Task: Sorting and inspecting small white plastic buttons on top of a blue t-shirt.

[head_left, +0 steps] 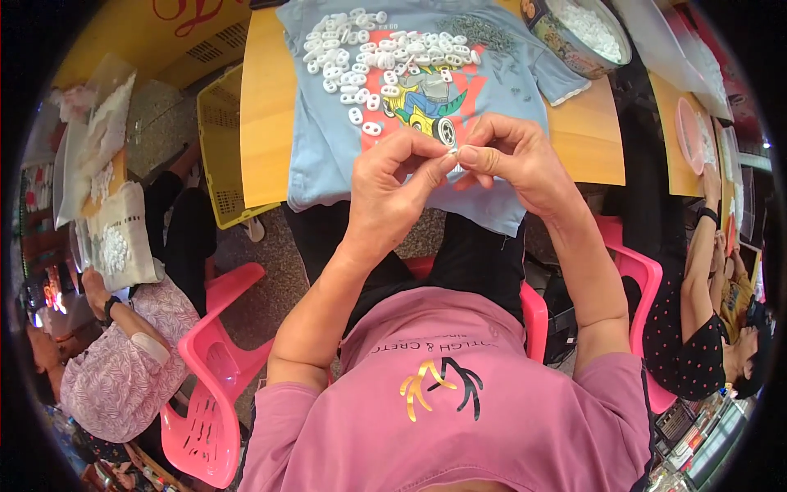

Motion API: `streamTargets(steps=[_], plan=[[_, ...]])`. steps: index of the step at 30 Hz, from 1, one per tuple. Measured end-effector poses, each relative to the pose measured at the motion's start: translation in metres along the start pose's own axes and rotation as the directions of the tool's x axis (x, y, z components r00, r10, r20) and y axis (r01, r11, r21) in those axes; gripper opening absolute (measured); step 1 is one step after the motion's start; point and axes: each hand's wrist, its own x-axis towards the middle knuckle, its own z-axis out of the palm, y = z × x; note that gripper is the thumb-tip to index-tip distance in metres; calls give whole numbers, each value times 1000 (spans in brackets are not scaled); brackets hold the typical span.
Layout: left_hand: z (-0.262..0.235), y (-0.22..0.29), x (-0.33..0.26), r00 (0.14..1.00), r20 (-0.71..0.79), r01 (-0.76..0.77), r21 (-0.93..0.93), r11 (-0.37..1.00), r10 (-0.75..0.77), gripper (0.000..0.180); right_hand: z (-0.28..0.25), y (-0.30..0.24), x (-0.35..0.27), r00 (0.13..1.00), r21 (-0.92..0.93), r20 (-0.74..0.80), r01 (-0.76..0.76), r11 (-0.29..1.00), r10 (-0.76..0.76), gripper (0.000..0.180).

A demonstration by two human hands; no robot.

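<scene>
My left hand [392, 184] and my right hand [516, 160] meet above the near part of a light-blue printed shirt [320, 156] spread on the table. Thumb and forefinger of each are pinched together at the fingertips. Between them shows a small white piece [452, 151], mostly covered by the fingers, so its shape is unclear. Beyond the hands, many white oval plastic pieces with two holes [352, 79] lie loose on the shirt. To their right is a heap of tiny dark grey parts [479, 34], too small to make out.
A round tin [551, 37] full of small white pieces stands at the table's far right. The wooden table [264, 107] has a yellow crate [220, 139] on its left. Pink chairs [215, 377] and people at work [131, 353] flank me on both sides.
</scene>
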Motion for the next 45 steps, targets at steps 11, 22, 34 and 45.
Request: streamTargets(steps=[11,22,34,45], plan=[[-28,-9,3,987,-105,110,-132,985,-125,11,12,-7,32,994,-76,86,-59,995,65,16],[-41,-10,0,967,-229,72,-185,980,-114,12,28,19,101,866,-884,-57,188,428,-497,22],[-32,-3,4,963,-244,27,-322,946,-111,13,31,17,73,861,-573,-163,315,757,-482,25],[-12,7,4,980,-171,40,-321,946,-99,14,38,-1,18,961,11,-176,217,976,-211,26]])
